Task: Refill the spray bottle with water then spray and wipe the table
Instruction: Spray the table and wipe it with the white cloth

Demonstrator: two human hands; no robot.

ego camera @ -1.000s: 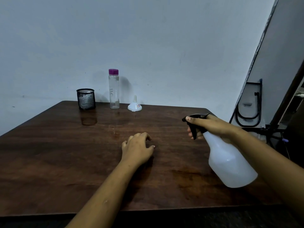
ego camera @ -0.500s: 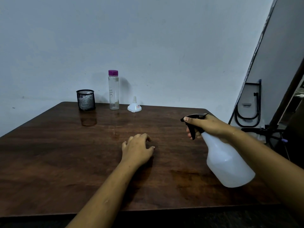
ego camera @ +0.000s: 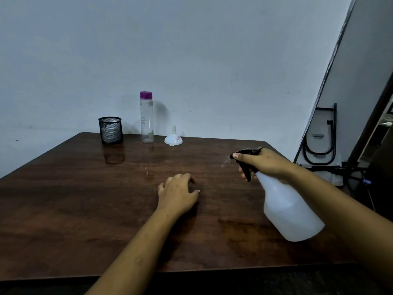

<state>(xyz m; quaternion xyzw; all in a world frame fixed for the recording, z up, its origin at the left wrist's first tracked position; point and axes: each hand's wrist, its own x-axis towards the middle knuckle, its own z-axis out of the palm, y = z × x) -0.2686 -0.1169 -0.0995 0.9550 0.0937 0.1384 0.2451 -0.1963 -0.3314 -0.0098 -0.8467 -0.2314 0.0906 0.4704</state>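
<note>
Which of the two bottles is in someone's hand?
The white spray bottle, gripped by the right hand; the clear purple-capped bottle stands untouched at the far edge of the table.

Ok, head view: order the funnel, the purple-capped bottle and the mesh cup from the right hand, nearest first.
1. Funnel, back edge, nearest the right hand.
2. Purple-capped bottle, left of the funnel.
3. Mesh cup, farthest left.

You are easing the spray bottle (ego camera: 291, 209) slightly leftward in your right hand (ego camera: 265, 165). A faint mist (ego camera: 225, 163) is now leaving it just ahead of and below your index fingertip.
</note>
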